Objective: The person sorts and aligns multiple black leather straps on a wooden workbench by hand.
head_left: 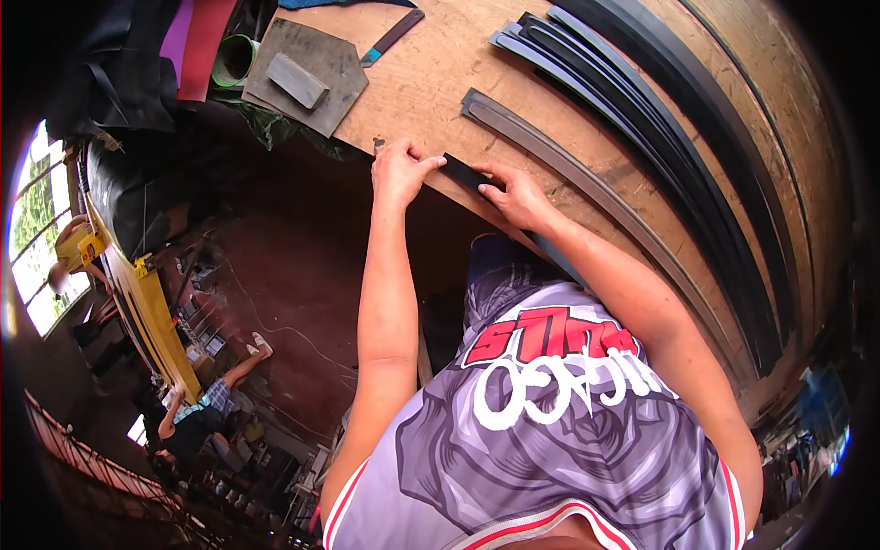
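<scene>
At the near edge of the wooden table, a black strip (pixel 463 174) runs between my two hands. My left hand (pixel 401 174) pinches its left end between thumb and fingers. My right hand (pixel 515 196) grips the strip a little further right, thumb on top and fingers curled. Part of the strip continues below my right forearm along the table edge. Just beyond my right hand lies a long brown strip (pixel 550 160) on the tabletop.
Several black strips (pixel 632 119) lie curved across the right of the table (pixel 431 82). Back left are a grey board (pixel 344 82) with a block (pixel 296 81), a knife (pixel 396 35) and a green roll (pixel 236 60). Other people are at the far left.
</scene>
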`<state>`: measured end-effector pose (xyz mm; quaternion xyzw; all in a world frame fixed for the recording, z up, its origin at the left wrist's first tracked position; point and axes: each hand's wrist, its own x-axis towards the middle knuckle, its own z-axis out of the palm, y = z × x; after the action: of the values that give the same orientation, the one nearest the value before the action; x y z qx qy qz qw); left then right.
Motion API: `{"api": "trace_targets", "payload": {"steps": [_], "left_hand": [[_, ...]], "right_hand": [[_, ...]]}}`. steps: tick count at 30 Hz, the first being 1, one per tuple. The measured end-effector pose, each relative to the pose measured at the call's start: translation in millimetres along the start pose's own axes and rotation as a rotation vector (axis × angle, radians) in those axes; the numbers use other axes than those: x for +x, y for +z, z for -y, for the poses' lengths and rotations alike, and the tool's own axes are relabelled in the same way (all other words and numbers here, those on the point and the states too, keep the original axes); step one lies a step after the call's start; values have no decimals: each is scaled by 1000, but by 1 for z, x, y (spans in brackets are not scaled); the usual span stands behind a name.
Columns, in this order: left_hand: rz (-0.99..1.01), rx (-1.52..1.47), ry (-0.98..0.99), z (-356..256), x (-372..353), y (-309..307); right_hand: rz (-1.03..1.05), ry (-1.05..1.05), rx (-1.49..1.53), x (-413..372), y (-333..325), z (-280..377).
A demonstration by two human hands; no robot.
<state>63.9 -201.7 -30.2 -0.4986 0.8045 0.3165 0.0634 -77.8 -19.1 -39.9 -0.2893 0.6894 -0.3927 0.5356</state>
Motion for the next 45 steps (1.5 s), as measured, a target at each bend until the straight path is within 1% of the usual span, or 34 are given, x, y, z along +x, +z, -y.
{"api": "trace_targets", "payload": {"steps": [3, 10, 13, 16, 19, 23, 27, 30, 33, 39, 42, 45], "left_hand": [[-34, 46, 13, -1, -1, 2], [-16, 62, -11, -2, -2, -5], [-44, 85, -5, -2, -2, -4], [-38, 77, -26, -3, -2, -4], [-69, 71, -16, 1, -1, -2], [-60, 45, -19, 5, 0, 0], [-70, 22, -28, 6, 0, -2], [-96, 20, -11, 11, 3, 3], [-93, 26, -10, 12, 4, 3], [-103, 23, -14, 11, 4, 3], [-80, 34, -32, 12, 5, 1], [-66, 59, -52, 9, 6, 0]], "right_hand": [[-7, -7, 4, 0, 2, 0], [9, 60, 27, -1, 5, 7], [8, 35, -34, 1, 6, 5], [56, 115, -29, 1, 3, 9], [12, 0, -45, 0, 5, -1], [-12, 17, 76, -6, 0, -11], [-23, 21, -72, -23, -11, -5], [-67, 4, -274, -33, -12, 11], [-134, -153, -298, -28, -5, -5], [-152, -164, -291, -26, -5, -11], [-161, -202, -300, -26, -3, -12], [-147, -194, -323, -25, -4, -11]]}}
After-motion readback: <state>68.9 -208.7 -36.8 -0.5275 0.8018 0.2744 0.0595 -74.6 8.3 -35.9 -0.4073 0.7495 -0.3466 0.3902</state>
